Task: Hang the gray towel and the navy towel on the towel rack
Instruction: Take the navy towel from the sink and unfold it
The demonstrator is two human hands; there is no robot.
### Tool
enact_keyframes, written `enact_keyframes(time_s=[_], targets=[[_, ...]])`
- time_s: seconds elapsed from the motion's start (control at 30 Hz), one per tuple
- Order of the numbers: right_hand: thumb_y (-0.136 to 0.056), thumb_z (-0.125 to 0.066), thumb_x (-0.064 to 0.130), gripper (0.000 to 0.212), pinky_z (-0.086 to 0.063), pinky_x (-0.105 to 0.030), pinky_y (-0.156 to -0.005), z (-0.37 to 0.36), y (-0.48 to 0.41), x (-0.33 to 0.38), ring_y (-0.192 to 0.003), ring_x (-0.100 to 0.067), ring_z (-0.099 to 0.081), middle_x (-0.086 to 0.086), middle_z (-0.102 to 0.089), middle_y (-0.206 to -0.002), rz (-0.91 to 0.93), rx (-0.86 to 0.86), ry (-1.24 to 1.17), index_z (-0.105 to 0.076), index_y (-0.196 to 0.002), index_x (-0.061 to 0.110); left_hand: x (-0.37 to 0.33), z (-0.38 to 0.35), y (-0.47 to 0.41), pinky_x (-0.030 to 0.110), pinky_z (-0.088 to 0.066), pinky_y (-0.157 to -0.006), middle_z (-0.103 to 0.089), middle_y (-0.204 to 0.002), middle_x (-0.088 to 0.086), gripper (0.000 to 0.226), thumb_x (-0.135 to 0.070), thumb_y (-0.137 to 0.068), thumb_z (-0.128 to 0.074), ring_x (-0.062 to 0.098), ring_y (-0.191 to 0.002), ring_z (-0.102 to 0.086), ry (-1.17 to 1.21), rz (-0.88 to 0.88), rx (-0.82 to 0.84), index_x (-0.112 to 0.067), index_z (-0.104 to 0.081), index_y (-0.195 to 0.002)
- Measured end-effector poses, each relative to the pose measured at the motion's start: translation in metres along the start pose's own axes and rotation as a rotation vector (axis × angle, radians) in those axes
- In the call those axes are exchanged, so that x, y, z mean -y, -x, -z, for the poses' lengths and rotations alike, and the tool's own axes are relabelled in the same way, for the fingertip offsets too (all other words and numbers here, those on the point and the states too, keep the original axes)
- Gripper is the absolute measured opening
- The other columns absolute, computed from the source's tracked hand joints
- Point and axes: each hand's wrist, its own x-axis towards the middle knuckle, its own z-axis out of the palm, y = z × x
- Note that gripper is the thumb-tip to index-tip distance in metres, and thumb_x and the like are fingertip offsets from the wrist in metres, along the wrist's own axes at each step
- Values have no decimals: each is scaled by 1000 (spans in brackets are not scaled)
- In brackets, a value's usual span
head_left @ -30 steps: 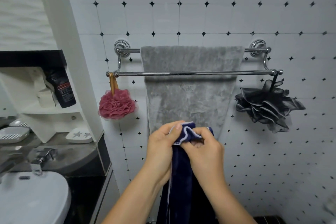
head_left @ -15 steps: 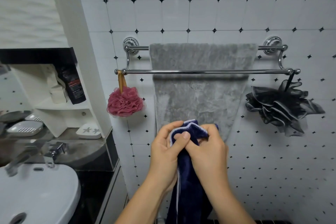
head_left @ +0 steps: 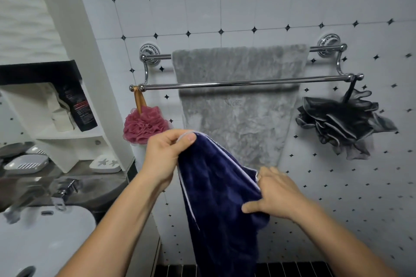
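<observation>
Below the towel rack [head_left: 245,83], left hand [head_left: 165,159] is pinching navy towel [head_left: 220,198] corner, right hand [head_left: 278,193] now sliding apart along its edge, loosely gripping, spreading it for hanging.

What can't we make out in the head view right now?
- Navy towel: lower end cut off by the bottom edge; full length unknown.
- Right hand: motion-blurred, so its grip on the hem is unclear.
- Gray towel: bottom hidden behind the navy towel and hands.
- Black bottle on the shelf: label too small to read.
- Faucet: blurred, details lost.
</observation>
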Motion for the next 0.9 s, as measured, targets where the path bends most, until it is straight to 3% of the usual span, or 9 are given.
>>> enact_keyframes(time_s=[0.1, 0.23, 0.43, 0.5, 0.57, 0.7, 0.8, 0.87, 0.9], targets=[[-56, -58, 86, 63, -30, -30, -76, -2, 0, -34, -91, -13, -39, 13, -41, -89, 22, 27, 4, -47, -82, 29, -5, 18, -9, 29, -57, -67, -75, -77, 7, 10, -10, -84, -68, 19, -70, -68, 89, 14, -127, -10, -78, -83], [-66, -63, 77, 49, -29, -28, -73, 16, -2, -64, -90, -12, -42, 15, -44, -89, 36, -129, -117, -41, -66, 34, 0, 37, -8, 25, -56, -68, -76, -80, 5, 10, -9, -85, -68, 16, -73, -68, -19, -5, -146, -8, -77, -90], [-67, -57, 80, 51, -28, -31, -76, 43, -2, -83, -91, -10, -34, 14, -48, -97, -96, -288, 197, -57, -60, 29, 18, 70, 6, 18, -54, -71, -79, -84, -1, 22, -3, -76, -74, 9, -76, -71, -231, -36, -78, -24, -81, -80], [-69, -66, 71, 50, -41, -33, -73, 48, -4, -81, -84, -18, -51, 3, -60, -87, -125, -266, 65, -53, -59, 24, 20, 81, 9, 15, -53, -74, -78, -87, -5, 28, 3, -76, -74, 6, -79, -72, -375, -53, 2, -25, -80, -79], [-66, -79, 55, 44, -48, -37, -63, 52, -3, -74, -69, -29, -60, -13, -64, -70, -148, -245, -243, -65, -58, 14, 21, 91, 11, 13, -52, -76, -77, -85, -9, 29, 2, -78, -75, 3, -80, -71, -641, -120, 106, -27, -78, -77], [-55, -91, 37, 27, -42, -23, -51, 49, 1, -66, -52, -16, -54, 0, -63, -54, -23, -169, -633, -66, -63, 27, 31, 112, 7, 11, -48, -71, -71, -79, -6, 20, 4, -78, -76, 13, -75, -68, -1070, -236, 211, -16, -74, -82], [-55, -91, 42, 47, -47, -29, -65, 39, 9, -47, -65, -13, -58, 6, -61, -68, 150, 109, -836, -59, -89, 39, 41, 117, -4, 18, -44, -76, -71, -88, 4, 29, 2, -82, -70, 21, -82, -66, -1112, -114, 63, -12, -70, -108], [-63, -83, 49, 39, -52, -26, -67, 38, 2, -39, -76, -9, -68, 11, -71, -81, 201, 204, -687, -63, -95, 41, 46, 109, -15, 24, -43, -84, -72, -98, 13, 37, 0, -85, -68, 25, -92, -65, -1102, -3, -74, -9, -66, -120], [-69, -79, 48, 27, -52, -28, -62, 40, -7, -40, -78, -13, -70, 8, -72, -80, 179, 140, -571, -65, -88, 36, 45, 99, -18, 23, -42, -84, -73, -100, 13, 30, 0, -86, -66, 27, -96, -66, -1061, 19, -151, -8, -70, -115]])
